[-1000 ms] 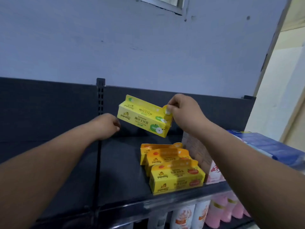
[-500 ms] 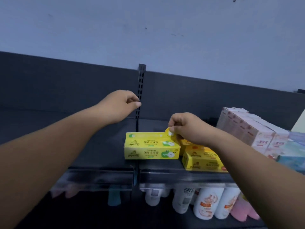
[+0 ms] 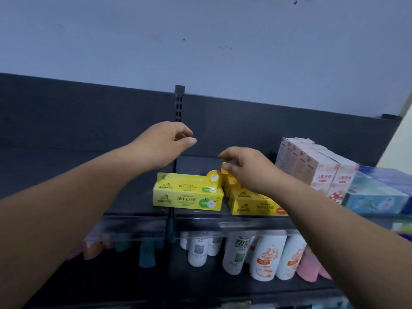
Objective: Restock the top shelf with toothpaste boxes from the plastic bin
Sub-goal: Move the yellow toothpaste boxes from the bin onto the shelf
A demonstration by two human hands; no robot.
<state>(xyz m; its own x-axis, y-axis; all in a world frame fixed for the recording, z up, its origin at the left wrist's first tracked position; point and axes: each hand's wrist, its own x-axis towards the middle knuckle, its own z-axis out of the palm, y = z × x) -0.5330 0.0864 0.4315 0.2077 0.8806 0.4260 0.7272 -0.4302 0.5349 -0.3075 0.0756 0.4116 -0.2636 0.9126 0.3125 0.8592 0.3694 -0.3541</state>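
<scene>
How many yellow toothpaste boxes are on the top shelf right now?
4. One green-apple box stands at the front; right of it, three orange-marked boxes run front to back, partly covered by the right hand. More may be hidden behind it.

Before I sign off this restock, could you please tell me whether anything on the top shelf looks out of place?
Only slightly: the green-apple toothpaste box sits across the joint between two panels of the top shelf, left of the orange-labelled boxes. It stands square and looks undamaged.
</scene>
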